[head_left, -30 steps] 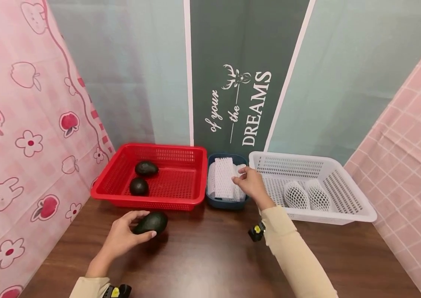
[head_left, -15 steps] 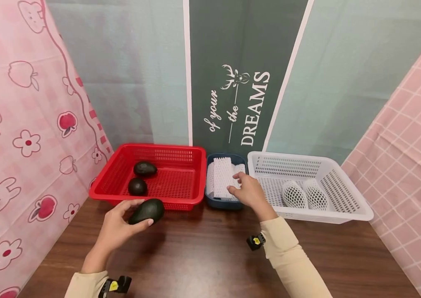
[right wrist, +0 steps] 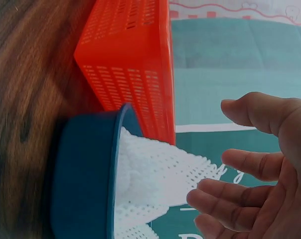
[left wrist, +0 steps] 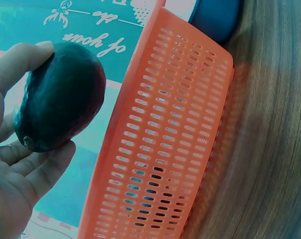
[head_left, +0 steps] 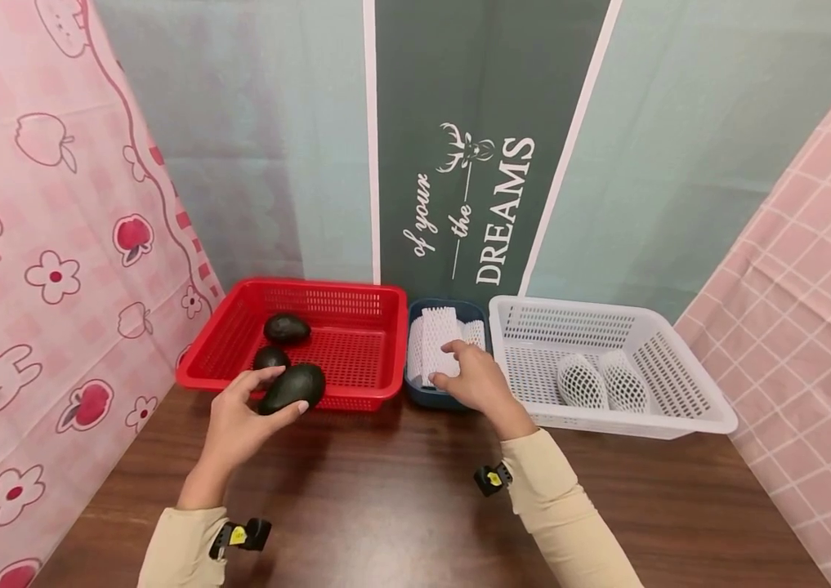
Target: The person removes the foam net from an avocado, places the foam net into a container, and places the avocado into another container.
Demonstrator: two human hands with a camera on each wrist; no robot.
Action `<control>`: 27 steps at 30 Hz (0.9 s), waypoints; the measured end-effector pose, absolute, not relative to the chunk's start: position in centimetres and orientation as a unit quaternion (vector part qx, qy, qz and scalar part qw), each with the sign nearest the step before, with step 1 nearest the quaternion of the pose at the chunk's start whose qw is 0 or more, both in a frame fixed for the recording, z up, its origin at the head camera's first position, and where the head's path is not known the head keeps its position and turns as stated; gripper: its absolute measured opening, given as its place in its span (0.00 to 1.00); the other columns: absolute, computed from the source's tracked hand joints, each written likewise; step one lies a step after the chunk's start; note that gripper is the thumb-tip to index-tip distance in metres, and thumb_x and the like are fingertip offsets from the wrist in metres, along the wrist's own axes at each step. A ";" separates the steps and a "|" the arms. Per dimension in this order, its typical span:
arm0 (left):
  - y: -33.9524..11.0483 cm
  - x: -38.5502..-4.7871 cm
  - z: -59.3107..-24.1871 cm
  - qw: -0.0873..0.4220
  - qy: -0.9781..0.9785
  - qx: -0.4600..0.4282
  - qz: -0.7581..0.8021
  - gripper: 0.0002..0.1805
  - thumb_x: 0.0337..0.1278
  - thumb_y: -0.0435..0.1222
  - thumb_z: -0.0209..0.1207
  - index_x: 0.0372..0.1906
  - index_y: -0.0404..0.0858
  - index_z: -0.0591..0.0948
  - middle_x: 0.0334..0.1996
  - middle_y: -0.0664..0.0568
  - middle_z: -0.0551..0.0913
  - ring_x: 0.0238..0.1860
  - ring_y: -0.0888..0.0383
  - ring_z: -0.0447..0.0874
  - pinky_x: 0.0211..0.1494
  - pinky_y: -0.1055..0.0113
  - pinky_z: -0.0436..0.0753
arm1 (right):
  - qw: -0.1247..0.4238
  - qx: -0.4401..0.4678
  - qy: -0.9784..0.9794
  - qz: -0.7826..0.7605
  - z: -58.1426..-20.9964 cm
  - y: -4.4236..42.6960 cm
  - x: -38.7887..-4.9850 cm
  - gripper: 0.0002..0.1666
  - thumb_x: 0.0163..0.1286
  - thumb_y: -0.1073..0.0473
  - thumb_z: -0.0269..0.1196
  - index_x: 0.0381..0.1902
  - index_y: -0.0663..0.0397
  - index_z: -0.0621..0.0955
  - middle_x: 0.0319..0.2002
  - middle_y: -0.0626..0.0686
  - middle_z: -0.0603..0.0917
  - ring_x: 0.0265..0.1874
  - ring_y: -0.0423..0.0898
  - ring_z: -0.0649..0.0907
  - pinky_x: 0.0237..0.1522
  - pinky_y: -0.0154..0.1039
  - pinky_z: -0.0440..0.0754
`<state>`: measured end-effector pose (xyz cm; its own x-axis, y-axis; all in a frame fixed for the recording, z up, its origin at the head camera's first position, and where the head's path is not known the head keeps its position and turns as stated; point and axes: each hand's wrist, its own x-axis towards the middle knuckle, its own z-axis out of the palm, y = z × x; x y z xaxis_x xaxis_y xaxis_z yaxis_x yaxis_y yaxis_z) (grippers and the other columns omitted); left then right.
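My left hand (head_left: 242,420) grips a dark green avocado (head_left: 296,389) between thumb and fingers, raised at the front rim of the red basket (head_left: 356,395). In the left wrist view the same avocado (left wrist: 63,97) shows its stem end, with fingertips on both sides. Two more avocados lie in the red basket; one (head_left: 287,328) is in full sight, the other (head_left: 270,358) partly hidden. Over the blue bin (head_left: 430,397) of white foam net sleeves (head_left: 439,343) hovers my right hand (head_left: 480,378), fingers apart. The right wrist view shows that hand (right wrist: 255,174) holding nothing, near a sleeve (right wrist: 170,167).
To the right of the blue bin stands a white basket (head_left: 533,415). Two avocados in foam nets (head_left: 581,382) lie inside it. The containers line the back of a brown wooden table (head_left: 386,506), with printed cloths hanging behind and at both sides.
My left hand has lifted the avocado from low in front of the red basket up to its rim. The right hand has shifted left over the foam sleeves.
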<state>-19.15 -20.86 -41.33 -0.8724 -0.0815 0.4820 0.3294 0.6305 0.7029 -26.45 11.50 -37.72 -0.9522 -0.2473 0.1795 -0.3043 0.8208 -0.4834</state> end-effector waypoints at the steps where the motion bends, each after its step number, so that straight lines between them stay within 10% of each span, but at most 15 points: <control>1: -20.8 -19.3 -41.3 0.242 -0.870 -0.069 -0.425 0.30 0.36 0.40 0.74 0.51 0.39 0.80 0.43 0.50 0.80 0.42 0.55 0.74 0.40 0.60 0.75 | 0.054 0.147 -0.952 0.262 -37.8 11.3 -26.4 0.28 0.55 0.52 0.67 0.51 0.61 0.77 0.42 0.59 0.81 0.41 0.55 0.79 0.44 0.49 0.76; 27: -20.2 -22.9 -41.7 0.280 -0.866 -0.091 -0.404 0.26 0.38 0.35 0.73 0.48 0.33 0.79 0.42 0.41 0.78 0.42 0.46 0.78 0.40 0.50 0.80 | 0.047 0.179 -0.950 0.252 -38.7 8.7 -25.7 0.25 0.55 0.54 0.68 0.50 0.58 0.78 0.42 0.58 0.80 0.41 0.54 0.78 0.45 0.48 0.75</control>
<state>-22.91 -20.18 -41.70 -0.8269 -0.0674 0.5584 0.3842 0.6573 0.6483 -25.67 8.73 -38.69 -0.9317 -0.3154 0.1802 -0.3632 0.8090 -0.4621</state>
